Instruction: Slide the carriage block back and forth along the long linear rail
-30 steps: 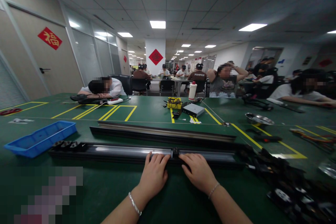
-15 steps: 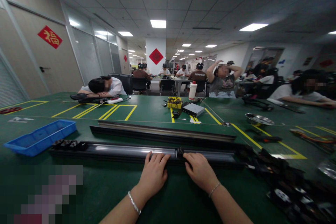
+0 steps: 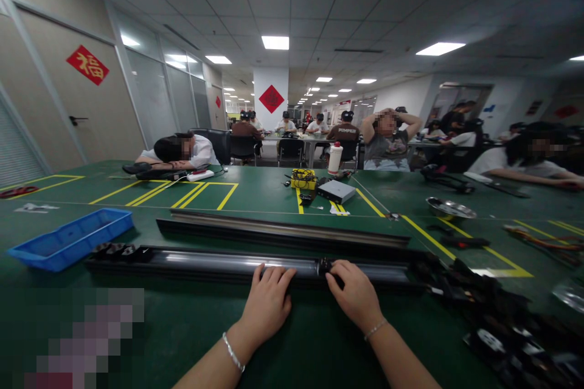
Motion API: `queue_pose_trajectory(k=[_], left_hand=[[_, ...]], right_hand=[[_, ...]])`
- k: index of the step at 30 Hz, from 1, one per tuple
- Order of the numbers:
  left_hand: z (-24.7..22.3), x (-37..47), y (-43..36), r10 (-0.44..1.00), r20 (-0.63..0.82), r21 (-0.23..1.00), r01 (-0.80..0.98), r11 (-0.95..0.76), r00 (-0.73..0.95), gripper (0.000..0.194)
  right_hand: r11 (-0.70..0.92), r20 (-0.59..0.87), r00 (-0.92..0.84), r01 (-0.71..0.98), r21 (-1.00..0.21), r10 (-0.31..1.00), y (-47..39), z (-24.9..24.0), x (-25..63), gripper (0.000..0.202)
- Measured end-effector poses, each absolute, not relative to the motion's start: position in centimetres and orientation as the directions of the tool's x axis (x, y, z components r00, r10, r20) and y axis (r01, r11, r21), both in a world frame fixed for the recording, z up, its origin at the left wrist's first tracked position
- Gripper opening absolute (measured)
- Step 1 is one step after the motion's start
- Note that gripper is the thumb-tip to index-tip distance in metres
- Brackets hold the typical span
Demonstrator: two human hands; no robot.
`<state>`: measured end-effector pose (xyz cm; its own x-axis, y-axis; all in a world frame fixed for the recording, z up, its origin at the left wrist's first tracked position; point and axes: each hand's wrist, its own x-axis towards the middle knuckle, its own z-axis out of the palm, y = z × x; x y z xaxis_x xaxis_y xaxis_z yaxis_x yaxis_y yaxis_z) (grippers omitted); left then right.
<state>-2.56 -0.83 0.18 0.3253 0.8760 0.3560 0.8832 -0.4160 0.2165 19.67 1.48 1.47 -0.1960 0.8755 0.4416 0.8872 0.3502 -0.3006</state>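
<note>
Left hand (image 3: 269,301): lower centre of the frame, open, fingers resting on the long rail (image 3: 214,263)
Right hand (image 3: 356,295): lower centre-right, fingers curled at the black piece (image 3: 324,265); cannot tell whether they grip it
Black piece: on the long rail, right of frame centre
Long rail: across the desk (image 3: 173,328)
Blue tray (image 3: 91,232): left of frame, near the long rail's left end
</note>
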Motion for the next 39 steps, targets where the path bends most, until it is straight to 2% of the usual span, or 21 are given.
queue_pose_trajectory(k=[5, 10, 16, 23, 39], left_hand=[[0.4, -2.4, -0.8, 0.881, 0.352, 0.22, 0.886, -0.407, 0.317, 0.049], [0.4, -2.2, -0.9, 0.883, 0.353, 0.227, 0.887, -0.402, 0.31, 0.048], [0.1, -2.3, -0.8, 0.879, 0.364, 0.223, 0.888, -0.402, 0.307, 0.047], [0.2, -2.4, -0.8, 0.882, 0.343, 0.208, 0.89, -0.406, 0.322, 0.048], [0.0, -2.6, -0.7, 0.875, 0.356, 0.236, 0.875, -0.423, 0.327, 0.048]], right_hand=[[0.273, 0.534, -0.067, 0.908, -0.317, 0.843, 2.1, 0.0, 19.2, 0.026], [0.169, 0.564, 0.057, 0.925, -0.341, 0.824, 2.2, -0.2, 18.4, 0.047], [0.109, 0.44, 0.073, 0.921, -0.374, 0.895, 2.0, 0.8, 17.8, 0.034], [0.058, 0.376, 0.117, 0.904, -0.424, 0.919, 2.0, 1.1, 18.1, 0.034], [0.009, 0.42, 0.166, 0.924, -0.383, 0.892, 2.1, 0.7, 19.4, 0.036]])
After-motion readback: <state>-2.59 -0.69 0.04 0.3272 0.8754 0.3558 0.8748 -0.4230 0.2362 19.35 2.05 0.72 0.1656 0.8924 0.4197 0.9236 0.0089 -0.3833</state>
